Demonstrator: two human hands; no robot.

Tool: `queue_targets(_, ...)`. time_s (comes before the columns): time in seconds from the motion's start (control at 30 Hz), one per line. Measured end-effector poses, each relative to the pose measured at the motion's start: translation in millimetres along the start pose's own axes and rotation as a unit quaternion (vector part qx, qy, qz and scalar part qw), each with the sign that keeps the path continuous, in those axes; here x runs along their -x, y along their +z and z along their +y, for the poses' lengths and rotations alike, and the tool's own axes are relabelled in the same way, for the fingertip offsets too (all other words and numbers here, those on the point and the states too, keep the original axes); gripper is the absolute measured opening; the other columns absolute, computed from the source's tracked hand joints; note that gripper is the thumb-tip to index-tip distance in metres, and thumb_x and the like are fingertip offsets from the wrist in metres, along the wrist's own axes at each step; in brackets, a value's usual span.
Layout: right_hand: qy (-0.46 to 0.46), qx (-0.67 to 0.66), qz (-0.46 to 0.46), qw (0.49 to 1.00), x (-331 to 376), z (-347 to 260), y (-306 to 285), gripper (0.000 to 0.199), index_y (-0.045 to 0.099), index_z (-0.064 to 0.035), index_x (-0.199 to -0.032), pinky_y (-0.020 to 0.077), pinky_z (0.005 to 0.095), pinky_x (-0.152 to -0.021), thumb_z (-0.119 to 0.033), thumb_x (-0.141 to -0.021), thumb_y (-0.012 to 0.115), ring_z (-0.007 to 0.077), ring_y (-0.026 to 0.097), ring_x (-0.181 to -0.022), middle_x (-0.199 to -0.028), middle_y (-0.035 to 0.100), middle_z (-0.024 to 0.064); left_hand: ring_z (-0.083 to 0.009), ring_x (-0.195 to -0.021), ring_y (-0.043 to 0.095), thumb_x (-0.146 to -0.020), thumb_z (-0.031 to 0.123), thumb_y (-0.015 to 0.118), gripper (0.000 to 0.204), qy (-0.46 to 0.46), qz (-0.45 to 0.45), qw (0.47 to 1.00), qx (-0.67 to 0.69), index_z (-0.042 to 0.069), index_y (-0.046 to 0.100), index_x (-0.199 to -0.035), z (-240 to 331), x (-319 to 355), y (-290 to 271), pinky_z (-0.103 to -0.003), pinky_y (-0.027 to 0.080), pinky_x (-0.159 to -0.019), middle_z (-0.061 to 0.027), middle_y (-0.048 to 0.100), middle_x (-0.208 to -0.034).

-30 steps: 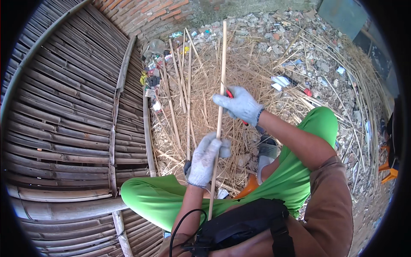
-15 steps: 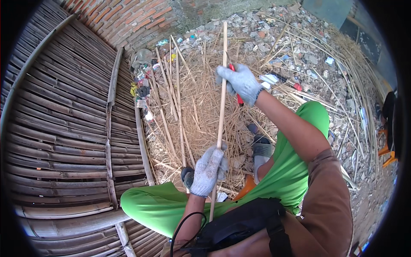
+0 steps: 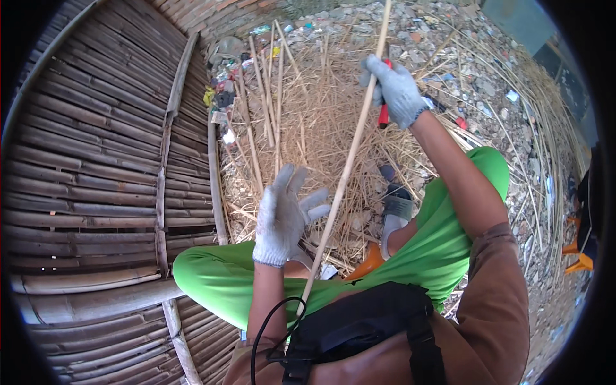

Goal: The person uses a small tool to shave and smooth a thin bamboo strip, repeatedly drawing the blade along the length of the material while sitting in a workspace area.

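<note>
My right hand, in a whitish knit glove, is closed round the upper part of a long pale bamboo strip. Also in that grip is a red-handled knife, its blade mostly hidden. The strip slants from the upper middle down toward my lap, its lower end beside the black waist bag. My left hand, gloved too, is open beside the strip's lower half, palm up and fingers spread. Its fingertips come close to the strip; whether they touch it I cannot tell.
Several bamboo sticks lie on a heap of straw-like shavings ahead. A slatted bamboo panel lines the left, a brick wall the far side. Rubble and long thin strips cover the right. My green-clad knees flank the work.
My left hand has let go of the strip and opened to its left. My right hand has moved up and right with the strip and knife, tilting the strip further right.
</note>
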State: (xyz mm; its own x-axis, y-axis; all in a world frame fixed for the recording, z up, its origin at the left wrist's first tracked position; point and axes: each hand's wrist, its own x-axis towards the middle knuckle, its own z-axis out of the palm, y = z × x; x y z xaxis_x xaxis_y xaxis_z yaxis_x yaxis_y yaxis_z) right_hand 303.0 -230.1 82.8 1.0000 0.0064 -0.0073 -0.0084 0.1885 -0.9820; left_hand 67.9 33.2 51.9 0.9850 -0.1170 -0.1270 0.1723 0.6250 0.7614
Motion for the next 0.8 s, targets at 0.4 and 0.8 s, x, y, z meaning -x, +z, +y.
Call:
queue_targets(0.4, 0.107, 0.027, -0.162, 0.981, 51, 21, 45, 0.041, 0.067, -0.0007, -0.116, 0.0529, 0.0269, -0.053, -0.041, -0.108, 0.066, 0.0082, 0.062, -0.058, -0.085, 0.074, 0.0064, -0.0493, -0.140, 0.058, -0.107, 0.069, 0.050, 0.076, -0.013, -0.055, 0.992, 0.113, 0.015, 0.051, -0.160, -16, -7, 4, -0.066, 0.048, -0.115, -0.0200, 0.057, -0.159)
queue_targets(0.8, 0.007, 0.276, -0.458, 0.845, 77, 19, 60, 0.059, 0.071, -0.0005, -0.128, 0.0558, 0.0336, -0.061, -0.051, -0.098, 0.075, 0.0153, 0.068, -0.071, -0.091, 0.074, 0.0075, -0.0081, -0.049, 0.050, -0.109, 0.022, 0.063, 0.049, 0.011, 0.054, 0.990, -0.130, -0.001, 0.051, -0.152, 6, -10, 23, -0.024, 0.040, -0.043, -0.0209, 0.075, -0.128)
